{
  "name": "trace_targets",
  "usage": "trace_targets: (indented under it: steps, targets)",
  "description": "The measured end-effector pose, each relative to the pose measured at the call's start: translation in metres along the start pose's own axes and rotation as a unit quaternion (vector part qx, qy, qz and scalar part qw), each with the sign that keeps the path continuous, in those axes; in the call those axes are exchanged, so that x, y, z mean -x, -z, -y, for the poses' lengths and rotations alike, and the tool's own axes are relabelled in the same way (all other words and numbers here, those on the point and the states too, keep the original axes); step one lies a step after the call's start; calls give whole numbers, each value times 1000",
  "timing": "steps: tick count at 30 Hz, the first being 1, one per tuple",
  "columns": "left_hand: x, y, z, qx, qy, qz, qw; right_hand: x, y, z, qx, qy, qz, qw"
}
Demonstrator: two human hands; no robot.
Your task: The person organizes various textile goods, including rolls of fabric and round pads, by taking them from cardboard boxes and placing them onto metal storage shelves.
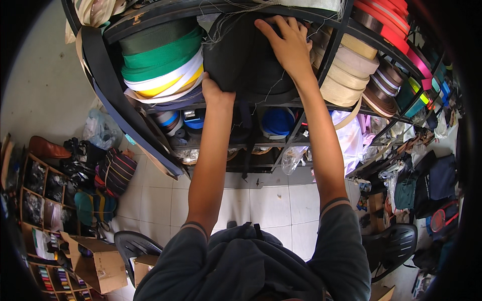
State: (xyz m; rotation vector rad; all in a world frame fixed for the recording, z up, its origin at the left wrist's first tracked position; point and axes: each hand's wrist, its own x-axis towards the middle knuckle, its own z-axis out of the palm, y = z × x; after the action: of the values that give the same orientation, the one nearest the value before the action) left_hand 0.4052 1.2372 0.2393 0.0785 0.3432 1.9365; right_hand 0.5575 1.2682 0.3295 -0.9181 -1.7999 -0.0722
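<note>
A large black roll (pixel 227 55) of what looks like webbing stands tilted on the rack's upper shelf. My left hand (pixel 217 91) grips its lower left edge, the thumb up its side and the other fingers hidden. To the right, more black rolls (pixel 268 75) lie stacked. Over the top of that stack reaches my right hand (pixel 291 47), with thumb and fingers spread apart against the black material. Loose grey threads (pixel 221 27) hang over the tilted roll.
Green webbing rolls (pixel 163 55) sit left of my hands, beige rolls (pixel 346 75) to the right past a black rack post (pixel 331 57). Below is a blue roll (pixel 277 122). A black chair (pixel 133 246) and cardboard box (pixel 98 263) stand behind on the left.
</note>
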Motion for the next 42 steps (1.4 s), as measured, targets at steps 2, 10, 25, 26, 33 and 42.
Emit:
trace_targets:
  steps: [2, 10, 25, 26, 33, 42]
  targets:
    - [1, -2, 1, -4, 2, -3, 1000, 1, -3, 0, 14, 2, -9, 1000]
    - [9, -7, -6, 10, 28, -14, 999, 4, 3, 8, 40, 24, 5, 999]
    - [66, 25, 7, 46, -18, 17, 999, 0, -10, -6, -44, 16, -24, 999]
    - [77, 33, 6, 27, -21, 25, 999, 0, -9, -11, -43, 26, -24, 998]
    - [179, 46, -28, -118, -186, -34, 975, 11, -3, -15, -9, 98, -60, 993]
    - [194, -31, -107, -218, -350, 54, 910, 27, 7, -1, 6, 145, -27, 989]
